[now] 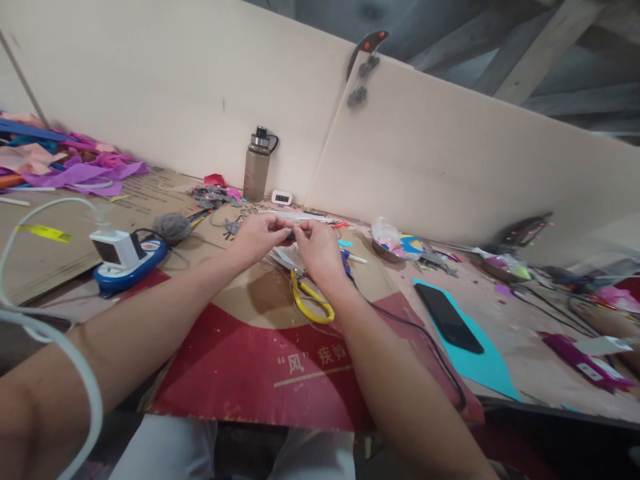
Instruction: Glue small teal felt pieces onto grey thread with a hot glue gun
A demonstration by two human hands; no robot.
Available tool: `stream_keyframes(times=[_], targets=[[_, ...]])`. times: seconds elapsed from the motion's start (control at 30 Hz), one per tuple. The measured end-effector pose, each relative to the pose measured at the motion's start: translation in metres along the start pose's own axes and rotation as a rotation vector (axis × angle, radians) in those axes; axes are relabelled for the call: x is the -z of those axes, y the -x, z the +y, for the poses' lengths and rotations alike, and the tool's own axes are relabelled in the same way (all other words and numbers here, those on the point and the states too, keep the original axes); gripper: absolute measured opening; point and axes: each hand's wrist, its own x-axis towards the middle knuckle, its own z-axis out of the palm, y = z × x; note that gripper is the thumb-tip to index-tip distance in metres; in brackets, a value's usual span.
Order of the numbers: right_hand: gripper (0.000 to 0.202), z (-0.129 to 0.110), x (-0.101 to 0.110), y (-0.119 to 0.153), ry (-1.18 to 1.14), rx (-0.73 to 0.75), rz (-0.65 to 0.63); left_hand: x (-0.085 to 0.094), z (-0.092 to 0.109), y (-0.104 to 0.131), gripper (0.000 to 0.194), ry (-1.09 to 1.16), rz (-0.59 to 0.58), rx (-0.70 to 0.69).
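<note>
My left hand [259,237] and my right hand [319,248] meet above the cardboard, fingertips pinched together. Between them is a small dark piece [291,235], mostly covered by the fingers, so its kind cannot be made out. Just below my right hand lie scissors with yellow handles [297,300], their blades pointing away and partly hidden. A blue tool [345,259] with a black cord shows only in part behind my right wrist. Grey felt-like scraps [215,195] are piled beyond my left hand.
A red and brown cardboard sheet [225,373] covers the table in front. Left are a blue power strip [133,272] and grey yarn ball [173,227]; behind stands a bottle [256,175]. Right lies a phone [449,318] on turquoise paper [493,370]. Another person's arm shows far right.
</note>
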Motion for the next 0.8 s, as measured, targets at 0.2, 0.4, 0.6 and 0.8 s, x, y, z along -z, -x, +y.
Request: stream_keyframes(times=[0.2,0.4,0.6,0.8], targets=[[0.016,-0.004,-0.001,0.003,0.08,0.004,-0.01,0.001,0.005,0.004,0.011,-0.108,0.066,0.009],[0.02,-0.012,-0.001,0.007,0.021,0.025,-0.084,0.001,-0.004,-0.001,0.004,0.039,0.168,0.036],[0.02,-0.009,-0.003,0.007,-0.076,0.121,-0.028,0.001,-0.002,-0.004,0.005,0.333,0.214,0.072],[0.026,-0.004,-0.002,0.003,-0.207,0.019,-0.014,0.0,0.002,-0.002,0.006,0.347,0.169,0.095]])
